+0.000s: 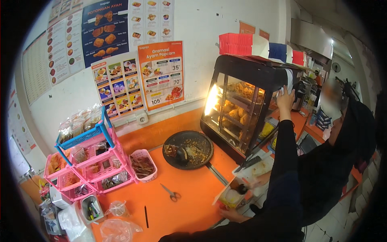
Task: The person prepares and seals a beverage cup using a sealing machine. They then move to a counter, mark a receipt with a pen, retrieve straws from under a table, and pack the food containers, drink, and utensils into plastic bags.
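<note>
My right hand [285,99] is raised at the upper right side of the glass food warmer [238,109]. Its fingers close on a white paper piece [289,77] at the warmer's corner. Fried pieces sit on the lit shelves. Low down, my left hand [233,215] grips the near corner of an open white paper box [221,196]. Inside or just behind it are a yellowish container [231,197] and a black-topped item [242,188]. A co-worker's blurred hand [262,179] reaches in there from the right; what it holds is unclear.
A black round pan [201,141] with crumbs and a dark scoop stands on the orange counter [161,209]. Scissors [173,195] and a black pen [146,217] lie nearer. Pink tiered baskets [92,169] stand left. A co-worker in black [334,173] is close at right.
</note>
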Demonstrator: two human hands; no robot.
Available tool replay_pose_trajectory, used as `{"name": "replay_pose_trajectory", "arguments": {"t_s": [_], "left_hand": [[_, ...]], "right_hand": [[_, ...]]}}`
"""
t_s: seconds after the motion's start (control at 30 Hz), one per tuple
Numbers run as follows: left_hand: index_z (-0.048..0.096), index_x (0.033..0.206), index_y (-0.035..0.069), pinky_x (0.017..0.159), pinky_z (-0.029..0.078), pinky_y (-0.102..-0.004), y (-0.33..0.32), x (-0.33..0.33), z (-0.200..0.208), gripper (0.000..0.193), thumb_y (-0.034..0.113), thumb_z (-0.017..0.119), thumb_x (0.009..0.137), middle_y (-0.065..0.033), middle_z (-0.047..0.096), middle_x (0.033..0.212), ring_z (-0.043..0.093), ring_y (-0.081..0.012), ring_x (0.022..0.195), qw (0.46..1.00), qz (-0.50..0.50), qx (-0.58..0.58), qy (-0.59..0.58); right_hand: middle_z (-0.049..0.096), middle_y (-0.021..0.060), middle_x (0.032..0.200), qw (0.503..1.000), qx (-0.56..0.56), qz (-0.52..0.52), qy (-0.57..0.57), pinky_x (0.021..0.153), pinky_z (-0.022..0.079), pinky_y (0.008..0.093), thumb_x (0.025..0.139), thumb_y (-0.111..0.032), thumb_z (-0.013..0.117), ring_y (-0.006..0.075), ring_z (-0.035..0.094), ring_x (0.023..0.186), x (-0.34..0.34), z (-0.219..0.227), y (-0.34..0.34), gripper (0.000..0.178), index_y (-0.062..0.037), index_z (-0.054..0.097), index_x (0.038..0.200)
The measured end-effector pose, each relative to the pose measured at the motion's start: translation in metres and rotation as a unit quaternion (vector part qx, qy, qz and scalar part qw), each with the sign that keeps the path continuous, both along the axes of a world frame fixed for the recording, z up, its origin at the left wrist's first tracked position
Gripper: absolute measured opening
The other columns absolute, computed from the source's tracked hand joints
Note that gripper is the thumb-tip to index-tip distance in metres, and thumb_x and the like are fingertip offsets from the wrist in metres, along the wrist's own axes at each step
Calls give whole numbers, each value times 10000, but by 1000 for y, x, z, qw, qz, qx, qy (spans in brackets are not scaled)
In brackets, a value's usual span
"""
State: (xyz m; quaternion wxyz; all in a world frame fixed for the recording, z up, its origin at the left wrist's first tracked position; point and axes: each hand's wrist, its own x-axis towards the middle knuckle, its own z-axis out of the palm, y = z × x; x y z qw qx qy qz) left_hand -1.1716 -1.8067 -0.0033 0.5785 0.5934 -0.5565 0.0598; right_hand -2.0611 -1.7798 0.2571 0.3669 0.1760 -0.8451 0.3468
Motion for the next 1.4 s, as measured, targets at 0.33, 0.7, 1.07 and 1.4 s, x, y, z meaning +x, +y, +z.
{"name": "replay_pose_trajectory", "arguments": {"t_s": [0.33,0.7,1.07,1.4], "left_hand": [[397,1317,-4,954,327,-409,12,-23,42,506,198,585,893,-175,498,1247,477,-320,1085,975,67,-105,-186],[427,1340,14,904,462,-348,-14,-180,1,524,157,609,869,-144,518,1278,565,-232,1083,879,-439,142,122],[266,1432,65,958,424,-373,44,-316,-42,644,420,477,938,-144,512,1255,516,-247,1147,535,-639,368,412],[307,1373,3,1011,427,-444,6,-292,2,470,201,437,967,-179,496,1288,515,-293,1185,400,-571,378,609]], "right_hand": [[537,185,1262,992,-58,16,109,1010,358,415,927,-202,446,340,469,1193,-59,-5,-1,350,-32,578,1202],[664,122,1039,907,-177,242,296,888,446,381,863,-112,551,302,606,991,178,6,38,224,-42,665,1043],[602,17,1137,784,305,535,78,644,456,285,739,-117,600,195,570,982,465,-259,105,329,-53,635,1060],[624,20,973,704,71,704,62,725,457,350,759,-157,677,201,583,850,437,-284,144,252,-123,624,1002]]}}
